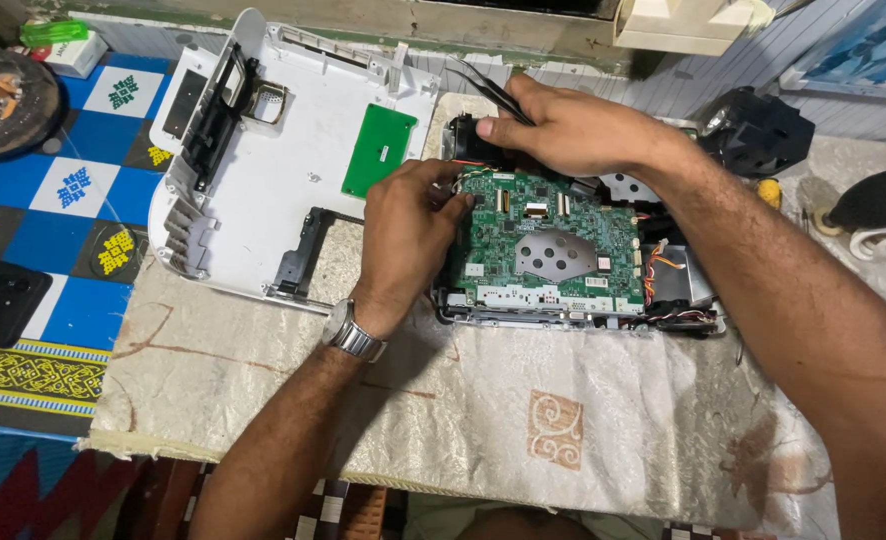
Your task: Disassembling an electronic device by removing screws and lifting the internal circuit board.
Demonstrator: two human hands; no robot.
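Both hands are on the opened device now. The green circuit board (548, 240) sits in its dark chassis on the cream patterned cloth (443, 420) covering the counter, right of centre, with a silver perforated plate in its middle and a bundle of red and orange wires (668, 265) at its right edge.

The left hand (408, 235), silver wristwatch (353, 335) on the wrist, is curled at the board's upper left corner, fingertips pressed together against the edge of the board; whether it pinches anything small there I cannot tell. The right hand (563, 125) comes in from the right and lies over the board's top edge, fingers closed around a pair of black tweezers (488, 90) whose thin arms stick out up and to the left, past the knuckles. Its fingertips rest on the black fan housing (468, 140) just above the board's corner, so the two hands nearly meet at that corner.

Left of the hands, touching the chassis edge, lies the white plastic cover (263, 180), inside facing up, carrying a smaller plain green board (380, 150). Farther left, a blue-and-black chequered mat (73, 190). Off to the right, well apart, a black lens block (758, 130).
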